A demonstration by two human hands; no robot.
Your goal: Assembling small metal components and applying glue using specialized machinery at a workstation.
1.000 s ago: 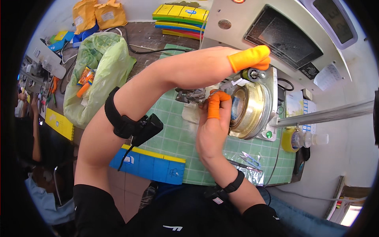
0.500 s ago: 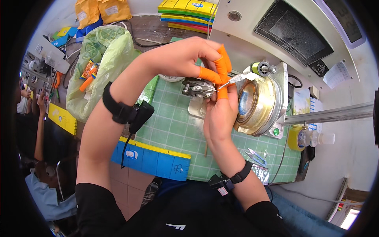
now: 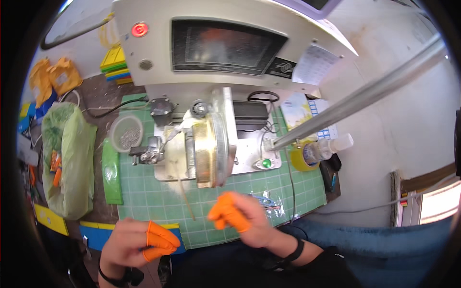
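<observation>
Orange finger cots (image 3: pixel 162 236) are worn on both hands in the head view. The left hand (image 3: pixel 137 242) is curled, fingertips drawn close; the right hand (image 3: pixel 247 218) is loosely bent; whether anything small is pinched cannot be told. Beyond them, the gold-rimmed wheel (image 3: pixel 205 158) and metal clamp (image 3: pixel 152 152) are left untouched. A pause between steps is suggested; what is finished or left cannot be judged. Beneath, a green gridded mat (image 3: pixel 144 192) is spread, bordered at right by a pale wall (image 3: pixel 377 125).
</observation>
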